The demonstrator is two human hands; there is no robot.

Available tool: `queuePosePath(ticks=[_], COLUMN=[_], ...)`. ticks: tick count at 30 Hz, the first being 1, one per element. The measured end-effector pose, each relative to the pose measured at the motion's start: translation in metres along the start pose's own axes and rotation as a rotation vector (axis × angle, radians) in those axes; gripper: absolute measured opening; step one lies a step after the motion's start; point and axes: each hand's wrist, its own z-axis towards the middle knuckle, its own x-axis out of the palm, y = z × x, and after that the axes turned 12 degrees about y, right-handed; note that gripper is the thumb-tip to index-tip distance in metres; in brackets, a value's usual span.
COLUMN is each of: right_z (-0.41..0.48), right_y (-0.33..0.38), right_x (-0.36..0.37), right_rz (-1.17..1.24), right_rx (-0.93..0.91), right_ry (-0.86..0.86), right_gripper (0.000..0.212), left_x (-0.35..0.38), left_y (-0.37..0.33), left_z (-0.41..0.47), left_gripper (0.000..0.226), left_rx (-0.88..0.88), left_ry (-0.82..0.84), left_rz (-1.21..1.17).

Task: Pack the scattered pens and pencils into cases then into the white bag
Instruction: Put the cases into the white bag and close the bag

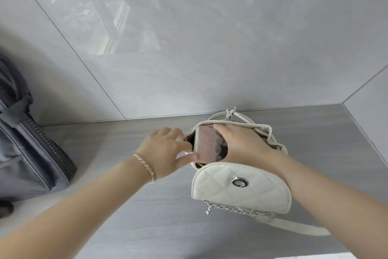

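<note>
A white quilted bag (241,187) with a silver eyelet, chain and strap stands on the grey surface near the tiled wall, its flap hanging forward and its mouth open. A pinkish patterned case (206,146) sticks partly out of the mouth. My right hand (245,145) grips the case from the right side, reaching into the opening. My left hand (165,151), with a bracelet at the wrist, pinches the bag's left rim and touches the case's edge. No loose pens or pencils are visible.
A dark grey zippered bag (27,149) lies at the left edge on the surface. A grey tiled wall (189,49) rises just behind the white bag. The grey countertop (147,206) stretches in front and to the right.
</note>
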Motion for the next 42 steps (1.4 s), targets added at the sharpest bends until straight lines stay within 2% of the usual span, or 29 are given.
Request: queuePosePath(ticks=[2,3,5,8,11,15,17,20,22,24,26,29,31,36,39,41,42], right_z=[-0.003,-0.005,-0.008,-0.007,-0.009,-0.013,-0.010,-0.004,-0.005,-0.007,-0.009,-0.010,-0.008,-0.003,0.001,0.001,0.001], right_y=[0.001,0.001,0.002,0.004,0.004,0.003,0.005,0.010,0.009,0.007,0.004,0.002,0.001,-0.002,0.001,0.005,0.006], right_x=[0.004,0.006,0.008,0.008,0.006,0.008,0.014,0.023,0.024,0.023,0.023,0.028,0.036,0.046,0.048,0.051,0.052], right_rz=[-0.022,-0.017,-0.021,-0.005,0.010,-0.035,-0.114,-0.231,-0.209,-0.148,-0.083,-0.037,-0.159,-0.326,-0.365,-0.366,-0.389], right_rx=[-0.002,-0.007,-0.006,-0.001,-0.012,0.014,0.034,0.043,0.045,0.024,0.010,0.036,0.018,0.066,0.121,0.105,0.043], right_ry=[-0.040,-0.051,-0.047,-0.045,-0.052,-0.037,-0.013,0.001,-0.012,-0.050,-0.106,-0.142,-0.194,-0.279,-0.261,-0.237,-0.233], right_gripper=[0.064,0.070,0.081,0.085,0.075,0.088,0.092,0.095,0.094,0.089,0.081,0.085,0.090,0.102,0.104,0.099,0.089], left_x=[0.004,0.007,0.013,0.008,0.003,0.010,0.015,0.016,0.012,0.007,0.003,0.011,0.015,0.016,0.014,0.014,0.013], left_y=[-0.009,-0.012,-0.017,-0.020,-0.019,-0.026,-0.031,-0.034,-0.034,-0.034,-0.035,-0.037,-0.043,-0.047,-0.048,-0.052,-0.053], left_z=[-0.003,-0.003,-0.003,-0.002,-0.002,-0.006,-0.007,-0.002,0.005,0.012,0.012,0.014,0.017,0.019,0.017,0.018,0.018], left_gripper=[0.076,0.068,0.046,0.039,0.039,0.035,0.030,0.041,0.043,0.048,0.047,0.032,0.025,0.037,0.044,0.046,0.046], left_rx=[-0.116,-0.183,-0.237,-0.217,-0.240,-0.294,-0.312,-0.363,-0.395,-0.325,-0.255,-0.309,-0.388,-0.416,-0.435,-0.458,-0.465], left_ry=[0.247,0.341,0.397,0.439,0.456,0.378,0.312,0.196,0.088,-0.045,-0.085,0.025,0.042,0.011,0.033,0.047,0.050], left_rz=[-0.281,-0.422,-0.634,-0.814,-0.776,-0.651,-0.583,-0.484,-0.409,-0.244,-0.112,-0.197,-0.319,-0.422,-0.449,-0.459,-0.456])
